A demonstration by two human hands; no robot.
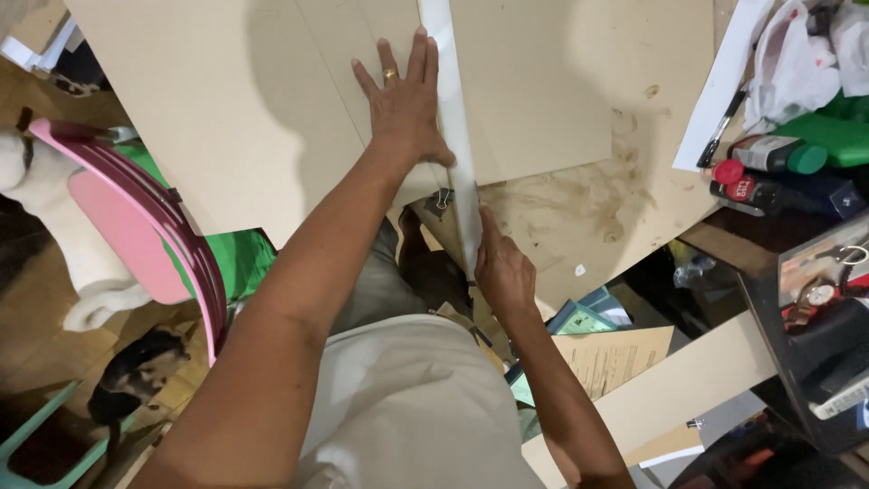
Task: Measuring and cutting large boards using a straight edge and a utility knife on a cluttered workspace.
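Note:
My left hand (405,104) lies flat, fingers spread, on a tan cardboard sheet (235,109), its edge pressed against a long white straightedge (453,118); a ring shows on one finger. My right hand (502,272) is closed near the lower end of the straightedge, next to its edge; what it grips is hidden by the fingers. A small binder clip (443,198) hangs at the sheet's near edge, just below my left hand.
A stained tan board (588,217) lies under the sheet. At right are a black pen (720,131), bottles (769,154), plastic bags (797,54) and a green object (837,136). A pink chair (136,226) stands at left. Papers (615,358) and a cardboard strip (688,380) lie below.

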